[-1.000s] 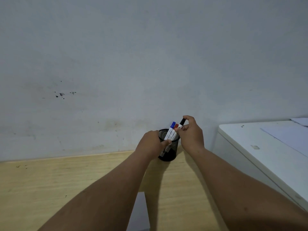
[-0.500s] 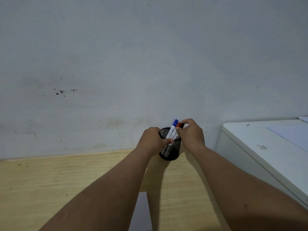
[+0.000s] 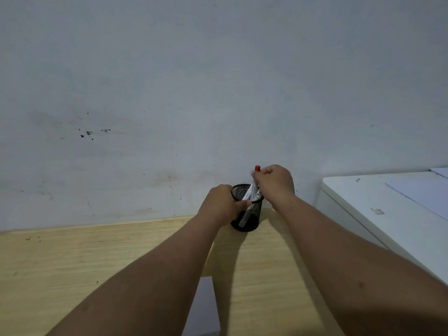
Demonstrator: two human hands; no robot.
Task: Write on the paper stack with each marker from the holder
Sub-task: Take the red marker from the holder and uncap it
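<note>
Black mesh holder [image 3: 247,214]: stood upright on the wooden bench [image 3: 97,258], close to the wall, between the two hands.
Left hand [image 3: 219,204]: was wrapped around the holder's left side, thumb lying across the front near the rim, gripping it.
Right hand [image 3: 275,184]: was closed on the red-capped marker [image 3: 254,187], just above the holder's right rim.
Red-capped marker: stood tilted, its red cap poking out above the right hand's fingers [image 3: 266,171], its lower body inside the holder's mouth.
Second marker [image 3: 243,219]: showed as a pale barrel through the mesh, below the left hand's thumb.
Paper stack [image 3: 204,309]: lay flat on the bench, between the forearms and nearer the person than both hands.
White cabinet [image 3: 378,214]: stood right of the right hand, with sheets on top.
</note>
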